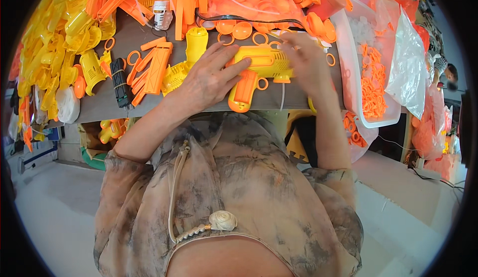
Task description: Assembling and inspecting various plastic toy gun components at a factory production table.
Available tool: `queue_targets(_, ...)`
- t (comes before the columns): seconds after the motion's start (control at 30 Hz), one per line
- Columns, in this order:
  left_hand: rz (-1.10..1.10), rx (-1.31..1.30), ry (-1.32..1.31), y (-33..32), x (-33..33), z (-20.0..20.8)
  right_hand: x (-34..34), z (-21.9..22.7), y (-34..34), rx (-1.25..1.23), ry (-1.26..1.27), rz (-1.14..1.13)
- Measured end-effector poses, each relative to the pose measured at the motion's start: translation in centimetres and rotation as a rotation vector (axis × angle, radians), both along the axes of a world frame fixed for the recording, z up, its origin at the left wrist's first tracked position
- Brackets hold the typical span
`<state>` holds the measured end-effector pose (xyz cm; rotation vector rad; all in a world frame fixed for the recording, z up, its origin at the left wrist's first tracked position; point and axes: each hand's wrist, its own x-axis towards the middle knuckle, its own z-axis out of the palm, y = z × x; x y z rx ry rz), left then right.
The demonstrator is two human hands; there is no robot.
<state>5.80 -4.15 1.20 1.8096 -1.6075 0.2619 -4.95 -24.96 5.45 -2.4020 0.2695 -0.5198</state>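
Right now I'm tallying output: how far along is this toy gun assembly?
Done: the yellow toy gun body already carries an orange grip. In hand: the left hand presses it to the table while the right hand works at its far end. Left: loose orange parts and a white bin of orange rings remain unused.

Clear crumpled plastic bag (408, 63) over the white tray's right rim, another clear plastic bag (381, 3) behind it, no labels or screens
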Motion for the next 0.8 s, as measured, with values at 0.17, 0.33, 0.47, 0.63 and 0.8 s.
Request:
queue_targets(0.17,-0.047,0.025,0.048,0.9,0.8,0.7,-1.3,-2.4,-7.3,-0.327,0.206,-0.228)
queue_targets(0.33,-0.030,0.061,0.077,1.3,0.7,1.1,-0.3,-3.7,-5.9,-0.616,0.163,-0.093)
queue_targets(0.47,-0.002,0.087,0.070,1.3,0.8,1.0,-1.2,-4.0,-5.2,-0.631,0.231,-0.059)
queue_targets(0.63,0.023,0.118,0.053,1.4,0.9,1.1,-3.3,-3.5,-6.1,-0.483,0.166,0.039)
queue_targets(0.8,0.011,0.109,0.080,1.2,1.3,1.0,-4.1,-3.1,-5.5,-0.302,0.200,-0.083)
